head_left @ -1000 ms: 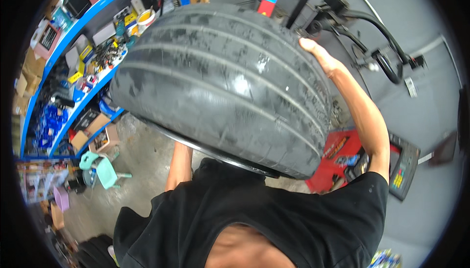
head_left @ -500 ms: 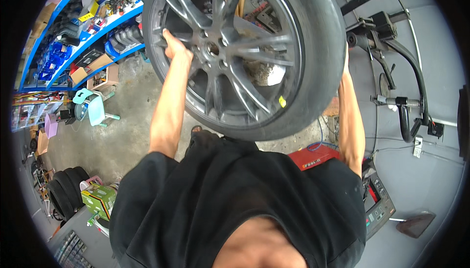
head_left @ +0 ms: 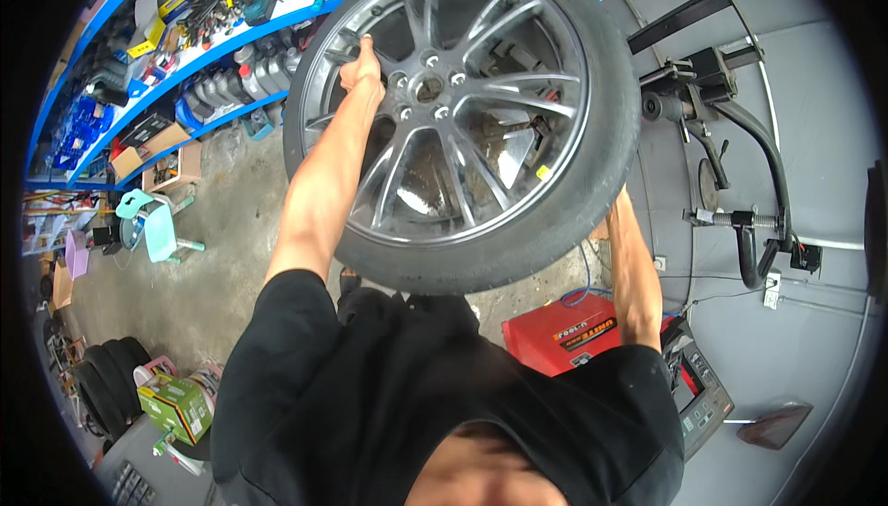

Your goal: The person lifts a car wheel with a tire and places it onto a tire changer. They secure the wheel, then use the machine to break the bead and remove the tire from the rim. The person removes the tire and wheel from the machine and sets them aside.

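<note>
I hold a car wheel [head_left: 462,117], a dark tyre on a grey multi-spoke alloy rim, up in front of me with its face turned toward me. My left hand [head_left: 361,67] grips a spoke near the hub on the rim's left side. My right forearm [head_left: 634,265] reaches up behind the tyre's lower right edge, and the hand itself is hidden behind the tyre. My black shirt [head_left: 435,395] fills the lower part of the view.
Blue shelves [head_left: 166,53] packed with tools, bottles and boxes run along the upper left. A grey tyre machine with arms [head_left: 740,182] stands at the right, a red box [head_left: 564,335] below it. A pale green stool [head_left: 157,228] and stacked tyres [head_left: 106,381] sit on the concrete floor at left.
The wheel has turned from tread-first to rim face toward me and risen. My left hand moved from under the tyre onto a spoke; my right hand slid behind the tyre.
</note>
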{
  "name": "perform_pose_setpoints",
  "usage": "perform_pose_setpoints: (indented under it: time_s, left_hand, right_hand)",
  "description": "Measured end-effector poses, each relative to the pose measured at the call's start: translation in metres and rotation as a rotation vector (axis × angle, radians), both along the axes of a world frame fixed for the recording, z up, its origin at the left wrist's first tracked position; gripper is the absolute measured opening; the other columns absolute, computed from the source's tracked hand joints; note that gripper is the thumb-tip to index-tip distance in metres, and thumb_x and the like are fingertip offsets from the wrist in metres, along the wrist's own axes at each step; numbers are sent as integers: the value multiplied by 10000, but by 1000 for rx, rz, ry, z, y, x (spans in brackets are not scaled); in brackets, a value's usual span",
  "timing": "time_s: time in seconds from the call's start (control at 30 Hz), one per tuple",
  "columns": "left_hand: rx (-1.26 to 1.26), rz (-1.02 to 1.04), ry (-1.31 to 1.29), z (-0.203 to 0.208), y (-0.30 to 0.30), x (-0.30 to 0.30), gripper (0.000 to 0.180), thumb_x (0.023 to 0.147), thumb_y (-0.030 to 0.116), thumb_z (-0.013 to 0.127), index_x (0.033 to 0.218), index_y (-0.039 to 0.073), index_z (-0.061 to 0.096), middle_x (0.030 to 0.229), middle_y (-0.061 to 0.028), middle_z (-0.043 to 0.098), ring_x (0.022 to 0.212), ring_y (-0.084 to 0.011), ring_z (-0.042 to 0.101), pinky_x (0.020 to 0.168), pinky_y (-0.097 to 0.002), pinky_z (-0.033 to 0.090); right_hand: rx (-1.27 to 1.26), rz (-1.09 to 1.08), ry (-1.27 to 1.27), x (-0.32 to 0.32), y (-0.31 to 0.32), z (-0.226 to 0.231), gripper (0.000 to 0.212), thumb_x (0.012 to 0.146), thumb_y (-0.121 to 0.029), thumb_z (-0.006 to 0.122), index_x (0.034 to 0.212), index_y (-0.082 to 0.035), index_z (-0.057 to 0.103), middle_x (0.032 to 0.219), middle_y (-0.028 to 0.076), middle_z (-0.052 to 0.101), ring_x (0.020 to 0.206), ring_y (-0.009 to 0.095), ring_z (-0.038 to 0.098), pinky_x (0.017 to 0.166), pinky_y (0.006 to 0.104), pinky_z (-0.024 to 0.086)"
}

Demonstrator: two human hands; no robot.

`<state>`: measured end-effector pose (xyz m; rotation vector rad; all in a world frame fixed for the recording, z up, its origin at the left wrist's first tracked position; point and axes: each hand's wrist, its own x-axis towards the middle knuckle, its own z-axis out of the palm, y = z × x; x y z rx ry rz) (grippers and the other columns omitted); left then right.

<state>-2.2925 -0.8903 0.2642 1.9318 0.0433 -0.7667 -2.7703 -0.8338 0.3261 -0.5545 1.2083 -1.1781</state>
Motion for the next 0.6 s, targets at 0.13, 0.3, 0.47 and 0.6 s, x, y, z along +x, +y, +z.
perform_pose_setpoints:
  time_s: [0.13, 0.3, 0.47, 0.6]
  left_hand:
    - [41, -162, 23, -16, -20, -20, 835, 801, 668, 829, 1210, -58, 772, 1283, -227, 753, 1150, -357, 734, 1012, -459, 551]
    - [138, -246, -113, -35, -34, -51, 872, 791, 710, 806, 1207, -56, 770, 1272, -246, 751, 1167, -393, 729, 1023, -491, 543]
    - [81, -239, -199, -54, -27, -66, 861, 799, 694, 814, 1163, -85, 764, 1219, -283, 756, 1119, -412, 738, 1003, -504, 544]
    - [46, -276, -208, -68, -22, -67, 853, 796, 683, 826, 1138, -96, 762, 1182, -276, 767, 1086, -407, 743, 995, -502, 544]
  right_hand:
    - [65, -101, -38, -14, 6, -38, 759, 1008, -684, 532, 1488, -100, 598, 1443, 130, 653, 1280, 302, 624, 1103, 471, 507]
    - [96, -176, -98, -28, -9, -78, 729, 1022, -662, 520, 1486, -105, 601, 1443, 115, 655, 1287, 293, 620, 1110, 467, 498]
    - [148, -294, -186, -27, 15, -121, 700, 1036, -639, 508, 1484, -110, 604, 1442, 101, 658, 1294, 284, 615, 1116, 463, 490]
    - [171, -378, -245, -20, 53, -154, 676, 1047, -621, 498, 1482, -114, 606, 1442, 89, 659, 1299, 277, 611, 1121, 461, 483]
